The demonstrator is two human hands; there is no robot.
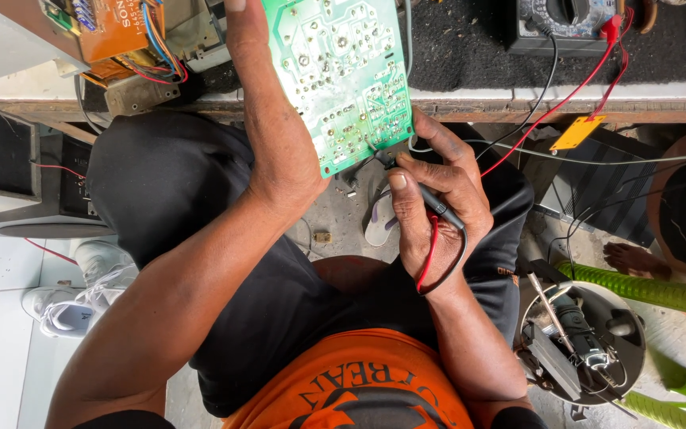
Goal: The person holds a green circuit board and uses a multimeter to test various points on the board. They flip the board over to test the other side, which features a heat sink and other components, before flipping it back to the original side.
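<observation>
**Probes on a bare circuit board**

Green circuit board [341, 75] held solder side up over the lap, near edge just above the right hand [438, 218]. Left hand [283, 171] reaches up behind board; its grip is hidden, can't tell. Right-hand fingers pinch red & black test probes [430, 202], tips touching board's near edge. Board looks light, stiff, fragile w/ sharp joints: hold by edges.

Ahead on your bench: a multimeter [569, 24] on the black mat [470, 48]. Upper left, an orange circuit board [113, 28]. White sneakers [81, 298] lower left; a round tool tub [585, 342] and green chair [660, 318] lower right.
</observation>
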